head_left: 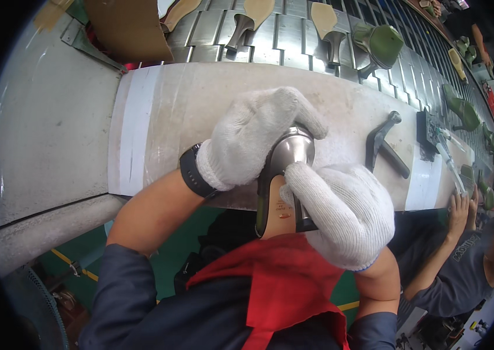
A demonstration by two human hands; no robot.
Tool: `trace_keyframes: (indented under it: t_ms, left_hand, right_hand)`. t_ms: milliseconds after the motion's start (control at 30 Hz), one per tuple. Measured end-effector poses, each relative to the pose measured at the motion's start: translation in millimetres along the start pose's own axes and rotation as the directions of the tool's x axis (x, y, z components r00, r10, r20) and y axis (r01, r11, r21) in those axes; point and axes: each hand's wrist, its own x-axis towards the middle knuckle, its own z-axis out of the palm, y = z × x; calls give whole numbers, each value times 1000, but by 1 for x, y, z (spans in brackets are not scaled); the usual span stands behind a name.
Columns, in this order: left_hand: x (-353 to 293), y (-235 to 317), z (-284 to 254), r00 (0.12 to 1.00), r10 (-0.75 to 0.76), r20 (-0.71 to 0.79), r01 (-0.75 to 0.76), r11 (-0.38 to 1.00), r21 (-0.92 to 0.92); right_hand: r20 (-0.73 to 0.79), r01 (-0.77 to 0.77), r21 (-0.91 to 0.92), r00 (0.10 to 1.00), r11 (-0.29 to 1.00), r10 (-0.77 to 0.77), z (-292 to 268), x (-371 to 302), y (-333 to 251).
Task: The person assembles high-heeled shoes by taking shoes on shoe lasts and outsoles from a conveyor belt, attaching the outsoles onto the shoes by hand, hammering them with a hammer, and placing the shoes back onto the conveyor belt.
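Note:
Both my hands wear white knit gloves and grip one high-heeled shoe [274,207] close to my red apron. It shows a shiny metallic-grey part at the far end, a dark green side and a tan, stamped surface. My left hand [258,131] wraps round its far end from the left, fingers bent over the top. My right hand [346,213] closes on it from the right, index finger lying against the grey part. The right fingertips and some of the shoe are hidden. A dark hammer [380,143] lies on the bench to the right, apart from my hands.
Beyond the pale bench [194,87] runs a slatted metal conveyor [293,44] carrying several heeled shoes, including a green one [382,46]. A cardboard piece [127,29] stands far left. At right are a black holder [429,134] and a co-worker's hand [459,213].

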Motion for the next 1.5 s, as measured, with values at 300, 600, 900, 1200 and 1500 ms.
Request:
trace_keyframes:
  t_ms: [300, 600, 900, 1200, 1500]
  left_hand:
    - [3, 11, -6, 972, -204, 115, 218, 967, -132]
    - [7, -1, -11, 989, -143, -45, 143, 990, -4]
    - [12, -6, 21, 996, -27, -89, 20, 996, -88]
    - [22, -9, 30, 999, -37, 18, 36, 998, 53]
    - [20, -12, 32, 999, 33, -35, -28, 992, 127]
  right_hand:
    - [-63, 73, 45, 996, 996, -70, 10, 25, 24]
    - [75, -616, 671, 610, 413, 789, 0, 0, -3]
    - [-81, -365, 71, 926, 928, 370, -6, 20, -7]
    - [-118, -460, 227, 862, 858, 494, -4, -6, 1]
    - [301, -664, 259, 745, 701, 594, -10, -17, 19]
